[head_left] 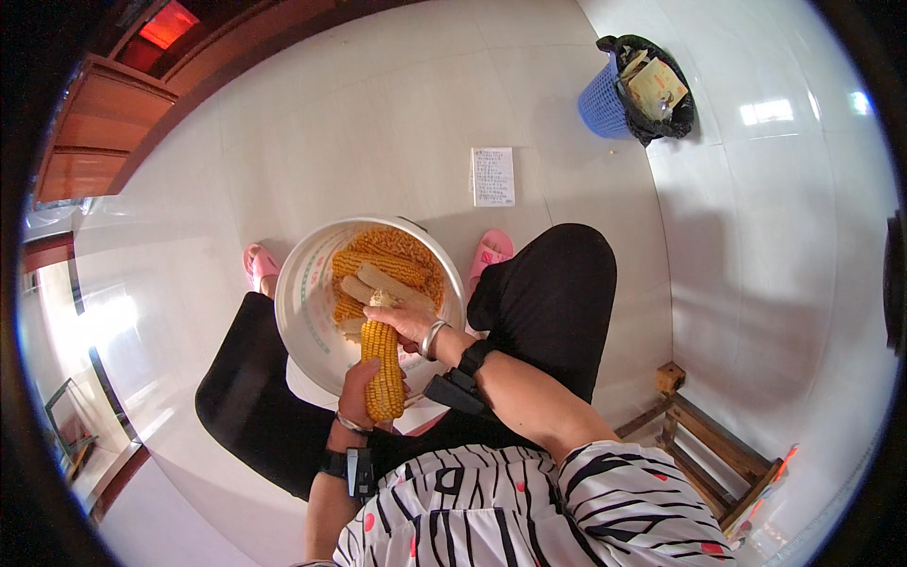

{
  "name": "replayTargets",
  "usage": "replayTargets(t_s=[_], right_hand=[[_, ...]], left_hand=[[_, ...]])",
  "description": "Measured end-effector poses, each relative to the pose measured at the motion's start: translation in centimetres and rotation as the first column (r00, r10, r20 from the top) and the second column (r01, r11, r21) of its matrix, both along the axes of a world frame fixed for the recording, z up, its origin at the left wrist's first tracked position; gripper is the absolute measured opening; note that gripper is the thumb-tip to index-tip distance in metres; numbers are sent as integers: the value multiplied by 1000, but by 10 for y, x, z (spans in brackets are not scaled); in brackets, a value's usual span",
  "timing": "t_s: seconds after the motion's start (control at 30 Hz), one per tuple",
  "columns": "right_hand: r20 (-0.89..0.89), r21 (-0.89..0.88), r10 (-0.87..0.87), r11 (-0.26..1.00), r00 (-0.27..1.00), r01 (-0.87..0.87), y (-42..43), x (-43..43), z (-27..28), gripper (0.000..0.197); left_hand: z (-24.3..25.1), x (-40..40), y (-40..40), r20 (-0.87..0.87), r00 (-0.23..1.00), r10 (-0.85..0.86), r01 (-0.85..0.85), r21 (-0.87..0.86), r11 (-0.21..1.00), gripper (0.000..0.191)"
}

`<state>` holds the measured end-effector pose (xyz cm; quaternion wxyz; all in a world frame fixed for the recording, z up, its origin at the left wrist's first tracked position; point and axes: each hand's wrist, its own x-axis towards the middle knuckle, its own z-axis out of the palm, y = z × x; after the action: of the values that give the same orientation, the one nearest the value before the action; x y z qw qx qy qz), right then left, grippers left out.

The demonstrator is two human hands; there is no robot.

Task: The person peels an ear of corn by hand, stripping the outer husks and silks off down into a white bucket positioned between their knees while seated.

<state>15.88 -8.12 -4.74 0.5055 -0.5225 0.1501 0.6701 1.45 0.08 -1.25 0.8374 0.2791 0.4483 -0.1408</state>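
Observation:
A yellow ear of dried corn (382, 365) is held between both my hands over the near rim of a white bucket (301, 312). My left hand (358, 390) wraps around its lower part. My right hand (404, 320) grips the upper end, where a pale bare tip shows. Inside the bucket lie loose corn kernels (418, 249), several yellow ears (354, 262) and pale stripped cobs (390, 283). The bucket stands between my knees, and part of its inside is hidden by my hands.
A sheet of paper with writing (493, 177) lies on the tiled floor beyond the bucket. A blue wastebasket (602, 103) with a black liner stands by the wall. Wooden furniture (106, 113) is at upper left, a wooden stool (723, 439) at lower right. Pink slippers (261, 261) flank the bucket.

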Motion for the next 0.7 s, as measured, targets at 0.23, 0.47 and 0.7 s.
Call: replayTargets(t_s=[0.23,0.47,0.7], right_hand=[[-61,84,-113,989,992,118,5,-5,-5,32],[-22,67,-65,996,998,66,4,-6,-12,27],[-37,74,-102,992,994,105,5,-5,-7,28]], left_hand=[[6,5,1,8,999,50,-50,-39,998,40],[4,3,0,-9,997,75,-76,-90,993,41],[2,3,-1,13,999,53,-52,-58,997,40]])
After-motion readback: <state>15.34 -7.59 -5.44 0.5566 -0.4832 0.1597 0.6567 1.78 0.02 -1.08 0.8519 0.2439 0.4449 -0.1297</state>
